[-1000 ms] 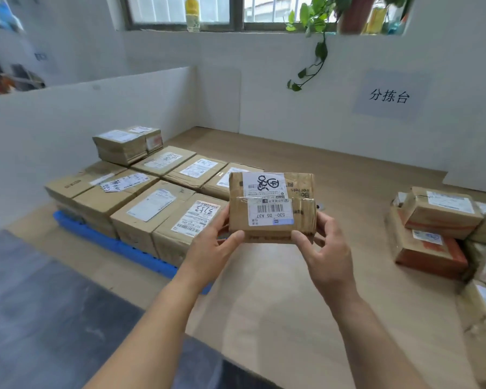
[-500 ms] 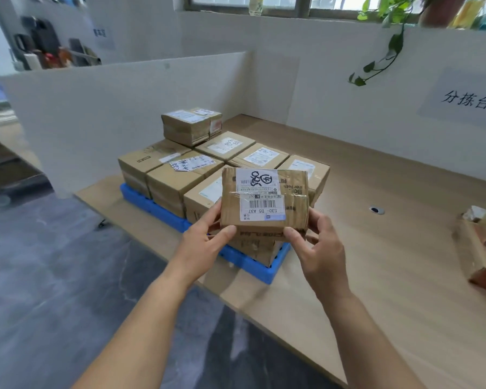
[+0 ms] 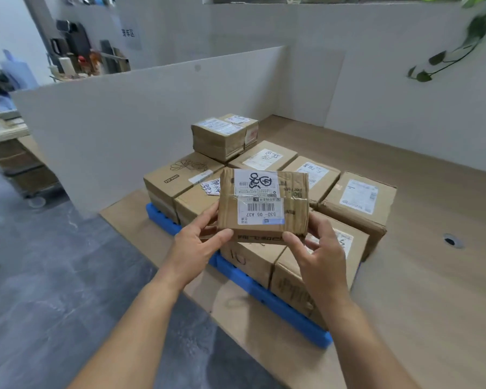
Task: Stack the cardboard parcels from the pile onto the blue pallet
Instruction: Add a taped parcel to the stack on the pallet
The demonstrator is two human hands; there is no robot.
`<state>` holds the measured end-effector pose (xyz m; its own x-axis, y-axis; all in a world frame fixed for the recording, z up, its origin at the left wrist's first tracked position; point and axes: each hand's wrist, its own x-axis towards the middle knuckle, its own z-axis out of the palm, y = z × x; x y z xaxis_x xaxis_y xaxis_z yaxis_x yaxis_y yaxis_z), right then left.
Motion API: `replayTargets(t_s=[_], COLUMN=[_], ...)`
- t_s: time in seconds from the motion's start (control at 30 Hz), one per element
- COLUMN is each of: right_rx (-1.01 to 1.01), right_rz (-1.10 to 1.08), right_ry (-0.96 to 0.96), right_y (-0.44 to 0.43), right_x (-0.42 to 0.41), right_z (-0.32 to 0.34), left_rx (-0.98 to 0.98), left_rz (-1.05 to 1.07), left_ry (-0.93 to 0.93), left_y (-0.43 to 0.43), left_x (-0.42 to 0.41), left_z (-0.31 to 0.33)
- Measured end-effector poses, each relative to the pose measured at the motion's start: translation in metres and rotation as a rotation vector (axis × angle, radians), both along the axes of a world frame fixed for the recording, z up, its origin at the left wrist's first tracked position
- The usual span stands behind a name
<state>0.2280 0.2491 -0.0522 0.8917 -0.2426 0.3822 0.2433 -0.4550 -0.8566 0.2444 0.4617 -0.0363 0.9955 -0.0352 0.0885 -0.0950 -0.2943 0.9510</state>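
Working partway through the stacking, judging by the load. Seeing a full bottom layer of cardboard parcels (image 3: 357, 197) already sitting edge to edge on the blue pallet (image 3: 292, 315), itself lying on the wooden table (image 3: 432, 276) near the table's nine o'clock edge. Noting a second layer only just beginning: two smaller parcels (image 3: 222, 136) standing side by side, touching, on the far corner of that layer, at about eleven o'clock from the parcel in hand. Leaving most of the upper tier still to fill. Not finding the source pile anywhere in view, so not being able to say how many parcels are waiting.

Holding one small taped parcel (image 3: 264, 203) up above the near part of the load, label side facing the camera, barcode sticker reading upside down, seemingly clear of the parcels beneath.

Gripping it with the left hand (image 3: 197, 245) at the seven o'clock corner: thumb lying along the near lower edge, fingers curling behind the nine o'clock side. Gripping it likewise with the right hand (image 3: 320, 248) at the five o'clock corner: thumb pressing the near edge, fingers wrapping up the three o'clock side. Closing both hands only as far as the parcel's width allows, neither spreading flat nor clenching tight.

Sharing the weight evenly, by the look of it, and tilting the parcel slightly toward the camera.
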Motion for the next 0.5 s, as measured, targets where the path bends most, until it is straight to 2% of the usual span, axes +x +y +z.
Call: replayTargets(t_s=[0.5], right_rx=[-0.066], right_rz=[-0.137], right_ry=[0.051], right_y=[0.067], right_x=[0.084], right_z=[-0.006], left_rx=[-0.026], left_rz=[-0.106], left_ry=[0.069], left_y=[0.063], left_x=[0.105], left_z=[-0.007])
